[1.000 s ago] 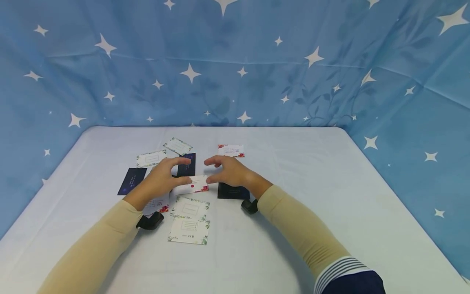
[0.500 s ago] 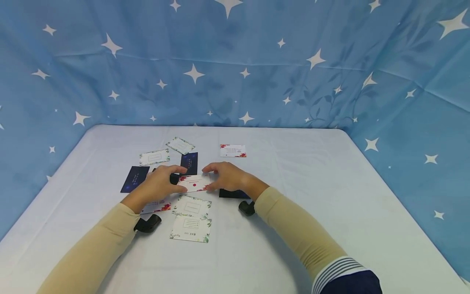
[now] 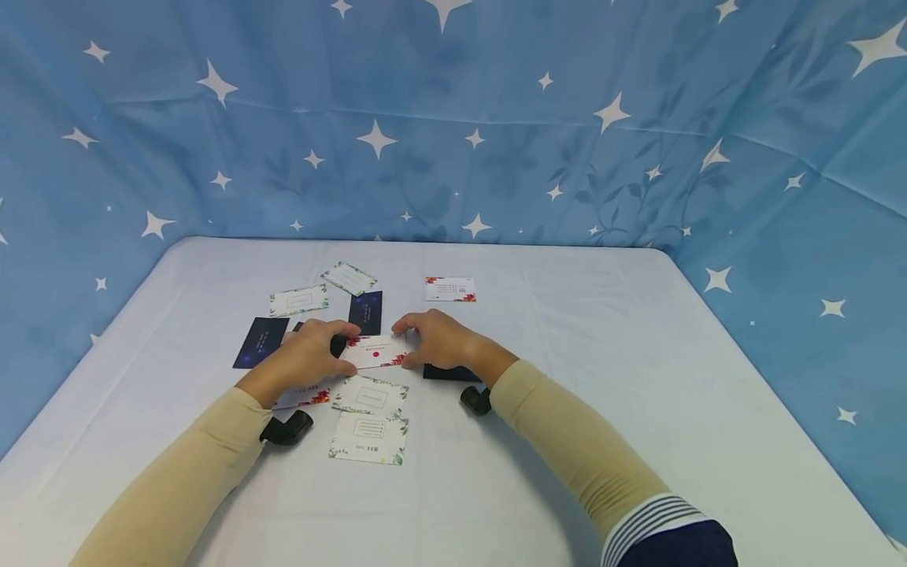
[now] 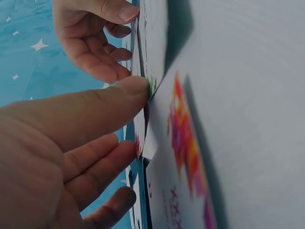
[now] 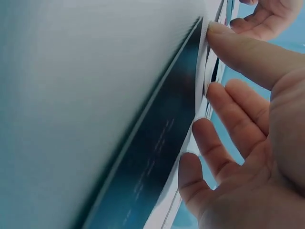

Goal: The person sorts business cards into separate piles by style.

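Observation:
A white business card [image 3: 375,354] with red flowers and a red dot lies in the middle of the group of cards in the head view. My left hand [image 3: 309,352] holds its left end, thumb at the near edge and index finger at the far edge. At the right end, my right hand [image 3: 445,340] spans the card the same way. Both wrist views show thumb and fingertips low at the table surface; exact contact is hard to tell. A red-flowered card [image 4: 183,138] lies under my left wrist, a dark card [image 5: 152,138] under my right.
Two green-leaf cards [image 3: 368,437] lie nearer me. Beyond my hands are another red-flowered card [image 3: 450,289], navy cards [image 3: 260,342] and more green-leaf cards [image 3: 299,300]. A starry blue curtain [image 3: 453,118] hangs behind the white table [image 3: 602,354].
Both hands have come down onto the ends of the red-dot card, thumbs moving to its near edge. The card itself has hardly shifted. The head view has moved slightly.

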A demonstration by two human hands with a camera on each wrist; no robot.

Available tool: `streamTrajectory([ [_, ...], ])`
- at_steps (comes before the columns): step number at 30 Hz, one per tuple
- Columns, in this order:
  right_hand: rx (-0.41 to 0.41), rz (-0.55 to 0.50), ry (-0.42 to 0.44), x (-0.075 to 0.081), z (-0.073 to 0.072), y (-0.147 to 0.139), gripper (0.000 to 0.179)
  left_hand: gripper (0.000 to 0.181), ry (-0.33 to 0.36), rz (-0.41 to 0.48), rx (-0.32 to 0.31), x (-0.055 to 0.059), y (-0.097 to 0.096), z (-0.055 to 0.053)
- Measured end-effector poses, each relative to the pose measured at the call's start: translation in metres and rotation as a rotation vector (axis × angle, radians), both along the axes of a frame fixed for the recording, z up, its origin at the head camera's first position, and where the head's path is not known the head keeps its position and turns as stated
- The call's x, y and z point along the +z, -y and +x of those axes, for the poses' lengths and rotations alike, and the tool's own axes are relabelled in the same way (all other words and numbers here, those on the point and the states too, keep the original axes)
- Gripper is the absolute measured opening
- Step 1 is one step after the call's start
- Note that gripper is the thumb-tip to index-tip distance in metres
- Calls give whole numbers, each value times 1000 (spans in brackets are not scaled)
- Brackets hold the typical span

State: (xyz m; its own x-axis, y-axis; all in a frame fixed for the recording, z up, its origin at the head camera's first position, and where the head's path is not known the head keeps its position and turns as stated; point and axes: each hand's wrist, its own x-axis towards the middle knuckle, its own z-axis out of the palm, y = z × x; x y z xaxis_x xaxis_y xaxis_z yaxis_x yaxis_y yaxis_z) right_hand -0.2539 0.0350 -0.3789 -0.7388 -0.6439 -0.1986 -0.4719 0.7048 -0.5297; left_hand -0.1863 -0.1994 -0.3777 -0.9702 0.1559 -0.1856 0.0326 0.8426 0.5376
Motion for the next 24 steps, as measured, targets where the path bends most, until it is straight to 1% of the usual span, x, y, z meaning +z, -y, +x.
streamTrajectory([
  [5,-2,-10,1,2,1,-2,56,62,-16,-4,-21,0,-3,-1],
  [11,-24,-58,21,3,1,-7,52,62,-28,-18,-52,2,-4,-2],
  [16,-14,-85,4,6,1,-11,52,63,-49,-33,-74,5,-6,-3],
  [21,-22,-98,-9,8,2,-15,52,63,-74,-38,-84,5,-8,-6],
  [24,-41,-107,-16,10,0,-20,52,62,-95,-33,-89,5,-10,-10],
])
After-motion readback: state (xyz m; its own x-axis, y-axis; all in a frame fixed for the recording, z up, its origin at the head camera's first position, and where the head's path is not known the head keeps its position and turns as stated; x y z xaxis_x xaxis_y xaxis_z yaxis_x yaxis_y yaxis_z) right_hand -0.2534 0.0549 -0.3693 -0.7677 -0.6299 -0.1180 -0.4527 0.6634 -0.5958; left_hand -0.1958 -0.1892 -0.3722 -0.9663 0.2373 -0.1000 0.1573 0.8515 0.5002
